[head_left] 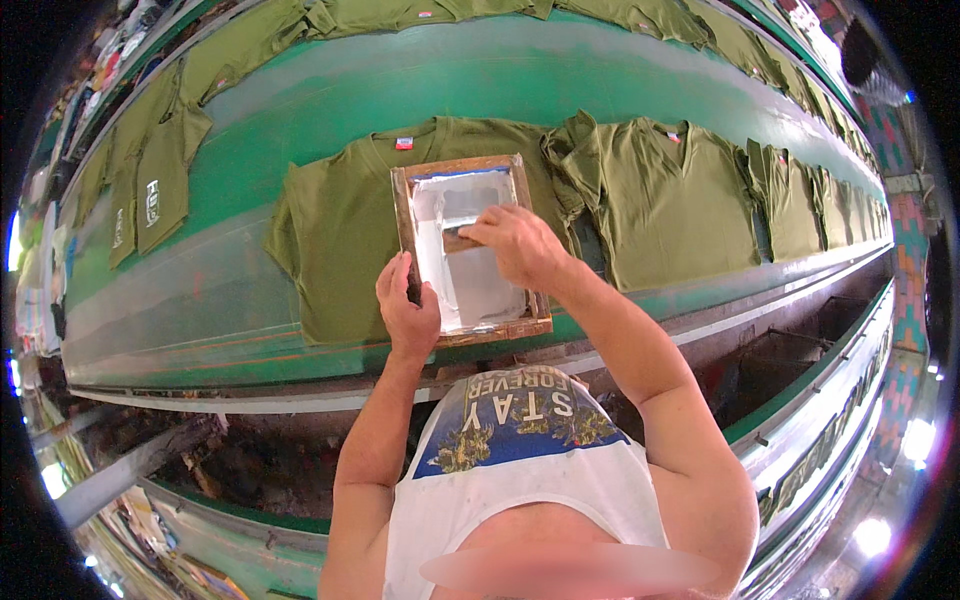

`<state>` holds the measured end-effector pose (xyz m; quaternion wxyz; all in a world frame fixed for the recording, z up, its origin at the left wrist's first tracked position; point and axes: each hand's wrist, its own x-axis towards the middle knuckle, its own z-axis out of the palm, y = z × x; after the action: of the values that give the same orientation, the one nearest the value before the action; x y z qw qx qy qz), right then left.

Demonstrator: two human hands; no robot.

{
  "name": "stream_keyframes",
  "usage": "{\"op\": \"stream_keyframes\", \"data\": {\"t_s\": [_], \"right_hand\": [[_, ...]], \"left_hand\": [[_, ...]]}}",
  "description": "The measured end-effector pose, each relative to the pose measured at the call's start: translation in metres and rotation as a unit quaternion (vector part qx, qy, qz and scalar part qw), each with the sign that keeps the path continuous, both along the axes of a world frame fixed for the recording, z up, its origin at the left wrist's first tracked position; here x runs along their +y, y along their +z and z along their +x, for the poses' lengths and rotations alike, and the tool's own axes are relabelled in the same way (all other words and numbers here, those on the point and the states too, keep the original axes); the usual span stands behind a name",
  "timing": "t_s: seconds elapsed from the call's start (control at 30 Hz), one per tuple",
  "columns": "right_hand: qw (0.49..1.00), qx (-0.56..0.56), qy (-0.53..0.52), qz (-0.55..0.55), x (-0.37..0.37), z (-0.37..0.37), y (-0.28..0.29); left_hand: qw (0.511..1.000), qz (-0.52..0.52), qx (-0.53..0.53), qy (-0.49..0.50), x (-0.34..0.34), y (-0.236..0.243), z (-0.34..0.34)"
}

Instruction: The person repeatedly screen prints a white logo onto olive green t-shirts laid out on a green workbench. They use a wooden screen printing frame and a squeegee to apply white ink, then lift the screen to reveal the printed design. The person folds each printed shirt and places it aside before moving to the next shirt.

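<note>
A wooden-framed printing screen (462,166) lies on an olive-green V-neck T-shirt (335,230), which is spread flat on a long green table (350,85). White ink smears the inside of the frame. My left hand (408,308) is closed around the frame's left side, near its lower corner. Inside the frame, my right hand (522,248) grips a small wooden squeegee (458,241), resting it across the mesh about midway. The fingers of that hand hide part of the squeegee. The shirt's middle is covered by the screen.
More olive T-shirts (665,215) lie side by side to the right, their edges close together. Shirts with white prints (160,195) lie at the left. Another row of shirts (425,12) runs along the far side. A pale rail (270,402) borders the table's near edge.
</note>
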<state>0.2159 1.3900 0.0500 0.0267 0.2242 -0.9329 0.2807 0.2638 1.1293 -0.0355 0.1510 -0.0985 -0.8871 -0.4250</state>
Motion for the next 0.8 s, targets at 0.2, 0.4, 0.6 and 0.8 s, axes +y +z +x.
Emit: {"op": "stream_keyframes", "data": {"t_s": [0.2,0.4,0.6,0.8], "right_hand": [[1.0,-0.013,0.019,-0.007,-0.013,0.075,0.01],[0.999,-0.037,0.016,-0.026,-0.02,0.125,0.012],[0.995,-0.071,0.026,-0.072,-0.017,0.137,0.01],[0.973,0.021,-0.178,-0.143,-0.002,0.145,-0.001]], "left_hand": [[0.999,0.021,-0.033,0.001,0.001,0.004,-0.001],[0.999,0.023,-0.022,-0.001,0.001,0.008,-0.001],[1.0,0.011,-0.002,-0.022,-0.002,0.005,0.0],[0.998,0.002,0.057,-0.04,-0.005,0.004,0.007]]}}
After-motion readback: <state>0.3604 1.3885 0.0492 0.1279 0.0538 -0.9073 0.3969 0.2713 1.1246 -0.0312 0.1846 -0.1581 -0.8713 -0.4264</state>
